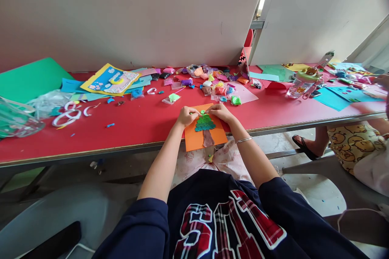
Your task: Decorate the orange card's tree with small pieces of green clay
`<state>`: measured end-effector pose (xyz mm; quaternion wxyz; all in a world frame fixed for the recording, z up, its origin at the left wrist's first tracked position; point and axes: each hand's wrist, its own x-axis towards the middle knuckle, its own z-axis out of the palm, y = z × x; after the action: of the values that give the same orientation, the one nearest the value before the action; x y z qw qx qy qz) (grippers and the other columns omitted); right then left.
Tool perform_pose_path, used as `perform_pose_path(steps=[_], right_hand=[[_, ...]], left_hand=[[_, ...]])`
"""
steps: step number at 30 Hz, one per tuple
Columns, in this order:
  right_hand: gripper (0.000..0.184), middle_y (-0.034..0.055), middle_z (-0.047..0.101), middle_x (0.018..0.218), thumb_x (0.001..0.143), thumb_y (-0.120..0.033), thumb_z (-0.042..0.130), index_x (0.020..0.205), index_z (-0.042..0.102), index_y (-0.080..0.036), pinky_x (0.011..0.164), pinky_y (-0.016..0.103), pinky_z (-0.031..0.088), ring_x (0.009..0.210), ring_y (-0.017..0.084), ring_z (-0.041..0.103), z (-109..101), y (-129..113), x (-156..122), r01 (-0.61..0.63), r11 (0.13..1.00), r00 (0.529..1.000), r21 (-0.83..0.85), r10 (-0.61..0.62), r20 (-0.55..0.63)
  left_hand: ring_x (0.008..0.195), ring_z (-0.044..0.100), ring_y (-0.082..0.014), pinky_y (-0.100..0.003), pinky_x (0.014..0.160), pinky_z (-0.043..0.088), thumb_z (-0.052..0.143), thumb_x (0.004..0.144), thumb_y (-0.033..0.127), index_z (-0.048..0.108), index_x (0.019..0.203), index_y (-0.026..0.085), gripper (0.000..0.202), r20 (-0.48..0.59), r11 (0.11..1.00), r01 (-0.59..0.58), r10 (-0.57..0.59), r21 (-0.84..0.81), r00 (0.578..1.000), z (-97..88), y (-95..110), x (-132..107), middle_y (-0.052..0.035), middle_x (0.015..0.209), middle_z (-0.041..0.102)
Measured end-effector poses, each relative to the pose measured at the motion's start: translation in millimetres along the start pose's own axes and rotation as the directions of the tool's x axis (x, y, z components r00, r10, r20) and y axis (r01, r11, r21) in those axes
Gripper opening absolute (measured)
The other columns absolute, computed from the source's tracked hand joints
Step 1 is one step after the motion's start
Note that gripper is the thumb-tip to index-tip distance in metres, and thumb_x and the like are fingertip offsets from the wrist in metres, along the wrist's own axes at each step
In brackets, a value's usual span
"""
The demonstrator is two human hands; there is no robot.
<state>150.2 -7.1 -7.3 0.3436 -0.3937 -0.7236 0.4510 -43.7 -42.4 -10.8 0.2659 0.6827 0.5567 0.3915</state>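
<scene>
An orange card [190,139] lies at the front edge of the red table, sticking out over my lap. On it is a modelling-clay tree with a brown trunk [208,138] and a leafy crown [204,123] running from dark teal up to light green. My left hand [188,116] is at the card's upper left, its fingers pinched round a bit of green clay. From the upper right my right hand [221,112] reaches in, fingertips together beside the tree's top; what they hold, if anything, is too small to tell. A light green piece [202,112] shows between both hands.
Several clay packets [220,89] are heaped behind the card. A picture with a yellow border [112,81] and white paper strips [68,117] lie to the left. A clear bottle [304,83] stands at right, near another person's hand [383,81]. White boards [130,24] line the back.
</scene>
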Motion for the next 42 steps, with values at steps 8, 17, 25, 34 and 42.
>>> perform_pose_path(steps=[8, 17, 25, 34, 42], right_hand=[[0.028, 0.0060, 0.069, 0.076, 0.067, -0.035, 0.062, 0.073, 0.072, -0.010, 0.061, 0.025, 0.039, 0.066, 0.013, 0.053, -0.6, 3.9, 3.2, -0.006, 1.000, 1.000, -0.030, 0.006, 0.000], [0.026, 0.0065, 0.070, 0.078, 0.067, -0.034, 0.063, 0.072, 0.073, -0.010, 0.064, 0.026, 0.041, 0.069, 0.014, 0.054, -0.8, 0.3, 2.1, -0.022, 1.000, 1.000, -0.016, 0.022, 0.004], [0.027, 0.0048, 0.068, 0.075, 0.067, -0.035, 0.062, 0.073, 0.072, -0.011, 0.064, 0.025, 0.040, 0.068, 0.013, 0.052, -0.8, 1.6, 3.4, -0.028, 1.000, 0.999, -0.009, 0.028, 0.016], [0.028, -0.0001, 0.057, 0.063, 0.067, -0.038, 0.060, 0.067, 0.067, -0.011, 0.060, 0.025, 0.034, 0.061, 0.010, 0.043, -0.3, -3.3, 0.2, -0.033, 0.999, 0.999, -0.024, 0.034, 0.016], [0.026, 0.0017, 0.060, 0.066, 0.067, -0.036, 0.061, 0.063, 0.067, -0.012, 0.064, 0.025, 0.038, 0.067, 0.012, 0.048, -0.4, -4.5, -0.1, -0.021, 0.999, 1.000, -0.027, 0.021, 0.004]], left_hand=[[0.065, 0.060, -0.0184, -0.025, 0.059, 0.043, 0.047, 0.061, 0.025, 0.074, 0.060, 0.015, 0.029, -0.034, 0.999, 0.010, -0.008, 0.046, 0.999, 1.1, -0.7, 0.9, -0.0036, 0.062, 0.070], [0.056, 0.053, -0.0153, -0.025, 0.054, 0.038, 0.045, 0.060, 0.024, 0.075, 0.062, 0.015, 0.031, -0.009, 0.999, 0.009, -0.009, 0.032, 1.000, 1.6, -2.3, 1.1, -0.0030, 0.057, 0.067], [0.055, 0.052, -0.0152, -0.026, 0.058, 0.041, 0.048, 0.060, 0.024, 0.076, 0.063, 0.015, 0.029, -0.003, 0.998, 0.027, -0.027, 0.051, 1.000, -0.4, 2.7, 0.0, -0.0009, 0.052, 0.064], [0.048, 0.044, -0.0122, -0.025, 0.050, 0.032, 0.046, 0.061, 0.025, 0.077, 0.065, 0.014, 0.032, 0.031, 1.000, -0.004, 0.004, -0.001, 1.000, 0.8, -0.3, -1.4, -0.0008, 0.049, 0.062], [0.059, 0.055, -0.0153, -0.025, 0.060, 0.042, 0.050, 0.061, 0.025, 0.075, 0.064, 0.016, 0.027, 0.002, 1.000, 0.006, -0.006, 0.023, 1.000, 1.1, -2.0, 1.7, -0.0012, 0.057, 0.067]])
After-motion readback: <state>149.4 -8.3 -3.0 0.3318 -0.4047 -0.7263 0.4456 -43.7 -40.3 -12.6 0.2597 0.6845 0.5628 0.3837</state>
